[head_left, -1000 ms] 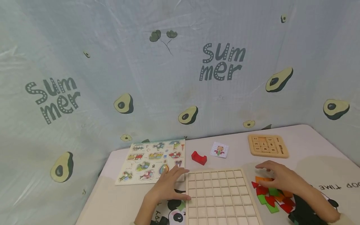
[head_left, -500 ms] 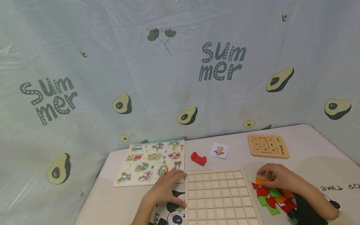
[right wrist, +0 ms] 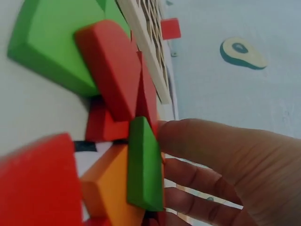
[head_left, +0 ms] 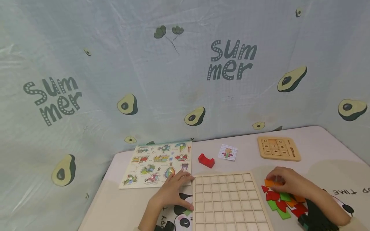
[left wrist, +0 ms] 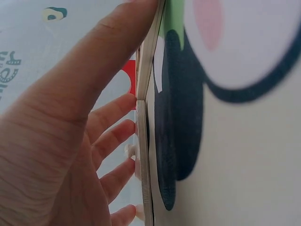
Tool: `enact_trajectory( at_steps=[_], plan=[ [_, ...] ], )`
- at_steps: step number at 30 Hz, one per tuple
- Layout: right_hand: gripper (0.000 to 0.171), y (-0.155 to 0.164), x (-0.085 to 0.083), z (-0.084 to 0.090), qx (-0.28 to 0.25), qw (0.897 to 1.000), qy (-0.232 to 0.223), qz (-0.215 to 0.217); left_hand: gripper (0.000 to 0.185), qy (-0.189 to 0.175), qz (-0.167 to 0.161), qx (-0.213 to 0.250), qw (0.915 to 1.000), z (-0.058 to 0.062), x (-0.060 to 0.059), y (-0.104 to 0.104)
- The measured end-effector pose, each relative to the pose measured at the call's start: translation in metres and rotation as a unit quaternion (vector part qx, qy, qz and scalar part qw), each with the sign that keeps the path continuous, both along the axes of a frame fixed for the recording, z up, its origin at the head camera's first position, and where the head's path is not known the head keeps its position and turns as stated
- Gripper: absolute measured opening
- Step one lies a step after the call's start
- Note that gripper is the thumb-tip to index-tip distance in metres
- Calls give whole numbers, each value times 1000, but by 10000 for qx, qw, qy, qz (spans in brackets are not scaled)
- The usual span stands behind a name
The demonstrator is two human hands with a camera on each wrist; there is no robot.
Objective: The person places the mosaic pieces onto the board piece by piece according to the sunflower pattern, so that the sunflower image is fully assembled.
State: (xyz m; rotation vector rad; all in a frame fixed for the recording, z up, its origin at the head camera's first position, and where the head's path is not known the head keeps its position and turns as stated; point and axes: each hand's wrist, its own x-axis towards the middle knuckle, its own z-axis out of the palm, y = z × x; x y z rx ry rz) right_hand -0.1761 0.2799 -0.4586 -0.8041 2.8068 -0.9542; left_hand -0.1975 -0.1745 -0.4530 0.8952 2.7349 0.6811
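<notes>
Left grip (head_left: pixel 172 190), fingers spread, at the gridded tray (head_left: pixel 224 196); right grip (head_left: pixel 289 181) bent over coloured pieces (head_left: pixel 273 196), whether pinching unclear.

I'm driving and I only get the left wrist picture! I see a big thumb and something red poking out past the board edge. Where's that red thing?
Observer: The head view shows it's a red block lying on the table between the picture puzzle and a little card.

Operator: Cool! And where's my other hand? I can't see it at all.

Observer: Your right hand is at a pile of coloured pieces, to the right of the grid board.

Operator: Ooh, what colours are they?

Observer: The ones that show are red, green and orange.
</notes>
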Motion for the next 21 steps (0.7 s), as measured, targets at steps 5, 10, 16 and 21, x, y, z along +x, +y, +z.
enact_trajectory(
  at_steps=[5,10,16,21],
  plan=[
    [29,-1,0,-3,-3,9995,321,48,92,34,-46,50,10000,1,0,0],
    [28,-3,0,-4,-3,9991,430,-5,92,43,-53,29,10000,0,-1,1],
    [27,-10,0,-1,-55,9985,541,-111,92,42,5,-69,10000,0,-1,0],
    [25,-21,0,3,-216,9981,579,20,92,40,-23,-26,10000,-2,-1,-1]
  ],
)
